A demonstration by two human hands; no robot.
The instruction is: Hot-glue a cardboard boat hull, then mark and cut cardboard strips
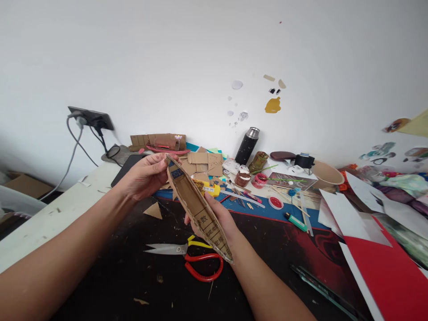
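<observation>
Head view shows your left hand [144, 174] pinching the far tip of the cardboard boat [197, 206], your right hand [217, 218] cupped under its middle, scissors [190, 256] below on the tabletop [110, 276]

Both hands are holding a long cardboard boat shell [199, 207] above the dark table [110, 276] — the left hand [144, 176] is pinching its far tip, the right hand [219, 218] is cradling it underneath, just above red-handled scissors [190, 258].
</observation>
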